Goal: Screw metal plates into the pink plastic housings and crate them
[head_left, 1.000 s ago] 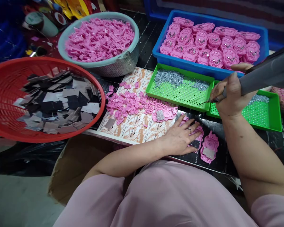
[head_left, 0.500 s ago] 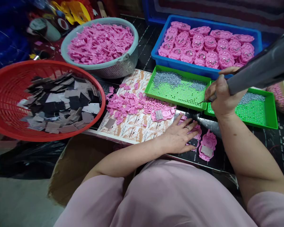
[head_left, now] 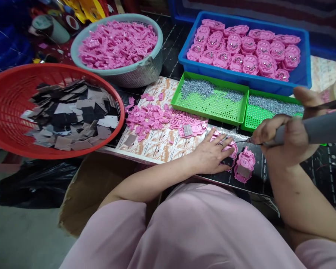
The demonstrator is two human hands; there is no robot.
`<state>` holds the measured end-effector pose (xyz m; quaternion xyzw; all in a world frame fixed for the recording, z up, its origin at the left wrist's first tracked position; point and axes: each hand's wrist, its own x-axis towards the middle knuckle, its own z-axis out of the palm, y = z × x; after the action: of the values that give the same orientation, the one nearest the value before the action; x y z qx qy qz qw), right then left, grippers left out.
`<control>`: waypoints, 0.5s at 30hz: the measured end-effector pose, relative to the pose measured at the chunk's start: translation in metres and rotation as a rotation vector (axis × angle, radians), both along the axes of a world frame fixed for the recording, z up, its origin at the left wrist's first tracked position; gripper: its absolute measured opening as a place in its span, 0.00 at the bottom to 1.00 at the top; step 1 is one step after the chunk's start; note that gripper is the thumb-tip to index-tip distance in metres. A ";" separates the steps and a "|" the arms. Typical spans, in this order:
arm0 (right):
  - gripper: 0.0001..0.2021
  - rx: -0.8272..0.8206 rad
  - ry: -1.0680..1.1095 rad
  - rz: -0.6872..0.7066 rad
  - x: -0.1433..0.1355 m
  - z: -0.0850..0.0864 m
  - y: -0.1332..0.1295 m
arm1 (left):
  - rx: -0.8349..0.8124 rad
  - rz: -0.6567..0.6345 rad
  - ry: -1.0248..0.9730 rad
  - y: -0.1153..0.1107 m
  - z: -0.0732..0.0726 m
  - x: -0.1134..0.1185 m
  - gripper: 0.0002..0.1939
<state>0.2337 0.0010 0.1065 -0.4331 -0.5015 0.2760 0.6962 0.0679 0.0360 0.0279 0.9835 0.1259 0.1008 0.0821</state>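
Note:
My left hand lies flat with fingers spread over a pink plastic casing, pressing it to the black work surface and hiding much of it. My right hand is wrapped round a grey electric screwdriver, tilted well over. Its thin bit points left, with the tip close to the casing's right edge; I cannot tell whether it touches. A second pink casing with a grey metal plate lies just right of my left hand. Another casing with a plate lies beyond my left fingers.
Two green trays of small screws stand behind my hands. Beyond them sits a blue bin of pink assemblies. Leftward are loose pink parts, a red basket of flat plates and a grey-green basket of pink pieces.
My right hand and the screwdriver have come down and right; the bit has left the green trays and now points at the casing under my left hand. My left hand stays on it.

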 end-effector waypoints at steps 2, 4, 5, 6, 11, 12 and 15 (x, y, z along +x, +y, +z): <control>0.14 0.056 0.021 0.001 -0.004 -0.004 -0.007 | 0.002 0.001 -0.002 0.000 0.001 0.000 0.29; 0.11 0.067 0.029 0.018 -0.007 -0.008 -0.007 | 0.003 0.004 -0.010 0.000 0.002 0.000 0.29; 0.10 0.067 0.034 0.028 -0.007 -0.010 -0.006 | 0.002 0.004 -0.014 0.000 0.002 -0.001 0.29; 0.09 0.066 0.040 0.037 -0.007 -0.011 -0.004 | 0.001 0.001 -0.019 0.000 0.001 -0.001 0.28; 0.07 0.088 0.054 0.066 -0.006 -0.021 0.001 | -0.005 0.001 -0.030 0.001 0.000 -0.001 0.28; 0.06 0.097 0.047 0.079 -0.006 -0.022 0.001 | -0.005 0.004 -0.027 0.001 0.001 -0.001 0.28; 0.07 0.078 0.028 0.143 -0.004 -0.021 0.000 | -0.005 0.008 -0.008 0.001 0.003 0.000 0.28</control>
<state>0.2294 0.0013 0.0854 -0.3645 -0.5319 0.3114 0.6981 0.0676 0.0368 0.0306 0.9823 0.1299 0.1049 0.0847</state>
